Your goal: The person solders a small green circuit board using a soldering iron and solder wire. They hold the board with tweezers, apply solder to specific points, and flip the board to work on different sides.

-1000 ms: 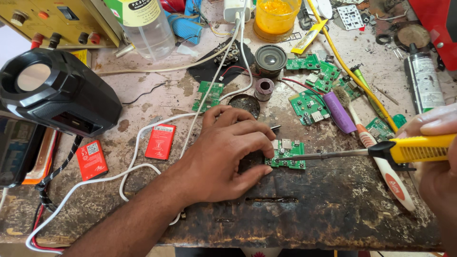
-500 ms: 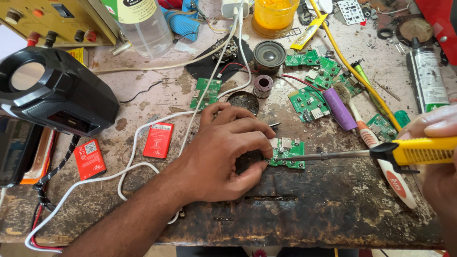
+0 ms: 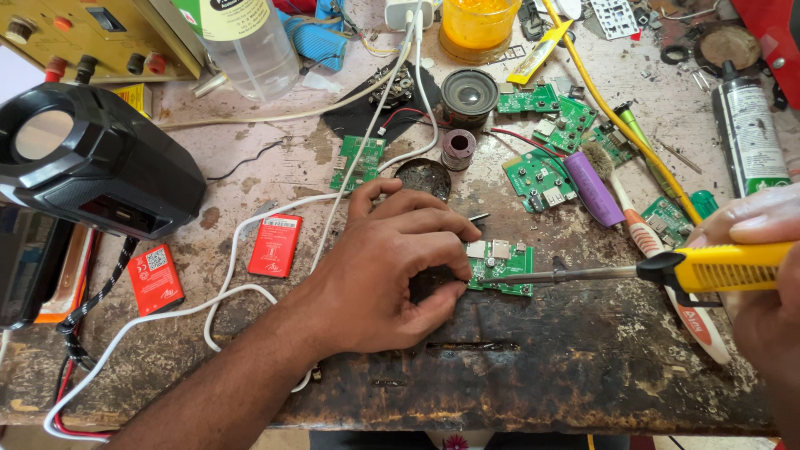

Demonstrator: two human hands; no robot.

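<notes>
The scarred, burn-darkened worktop (image 3: 583, 392) fills the view. At its far left sits a black speaker housing (image 3: 92, 162), with a yellow bench power supply (image 3: 75, 33) behind it and a clear plastic bottle (image 3: 250, 42) just beside that. A white cable (image 3: 233, 250) loops across the wood from the lower left up toward the back edge.

The left hand (image 3: 392, 267) rests palm down near the middle of the worktop; its grip is pressed together, thumb and fingertips pinching the left edge of a small green circuit board (image 3: 500, 267) that lies flat on the dark wood. The right hand (image 3: 762, 283) comes in from the right edge, its grip closed round the yellow handle of a soldering iron (image 3: 717, 267), whose metal shaft runs level to the left and whose tip meets the board's lower right edge.

Just below the iron's handle lies a toothbrush (image 3: 658, 250), bristles toward the back, touching a purple cylindrical battery (image 3: 593, 187). Behind the held board are several loose green boards (image 3: 542, 175), a small round speaker (image 3: 469, 96), a spool of solder wire (image 3: 458, 148) and a round tin of dark flux (image 3: 422, 179). An orange-filled jar (image 3: 479, 25) stands at the back. Two flat red batteries (image 3: 275, 244) lie left of the hand, well apart from the board.
</notes>
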